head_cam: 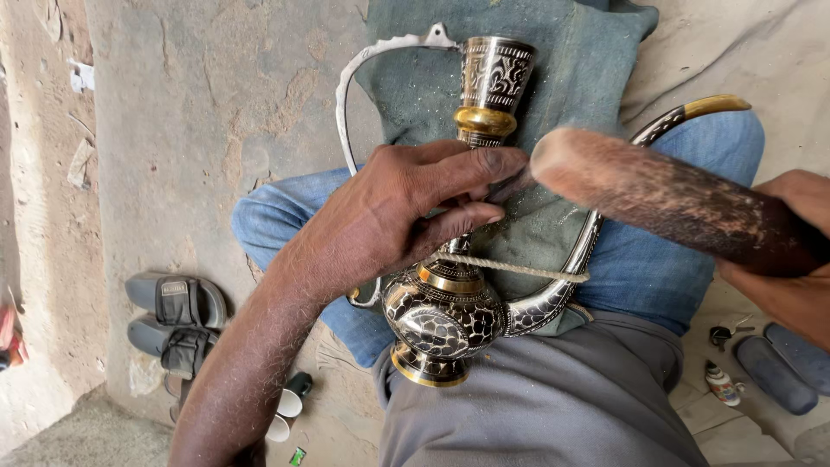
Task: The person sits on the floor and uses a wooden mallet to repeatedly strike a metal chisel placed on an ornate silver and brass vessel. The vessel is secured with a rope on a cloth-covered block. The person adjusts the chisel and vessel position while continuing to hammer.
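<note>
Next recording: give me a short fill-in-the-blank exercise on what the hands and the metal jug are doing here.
1. The left hand rests on the neck of the engraved metal ____.
2. The right hand grips a thick ____ mallet.
3. A length of ____ ties the spout to the body.
4. The pair of sandals lies on the person's ____ side.

Missing words: jug; wooden; cord; left

Small labelled white bottle [722, 383] and green packet [297, 456] on the floor

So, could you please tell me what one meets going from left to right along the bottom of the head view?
Grey sandals → stacked paper cups → ornate metal ewer's base → small bottle → dark flat object.
</note>
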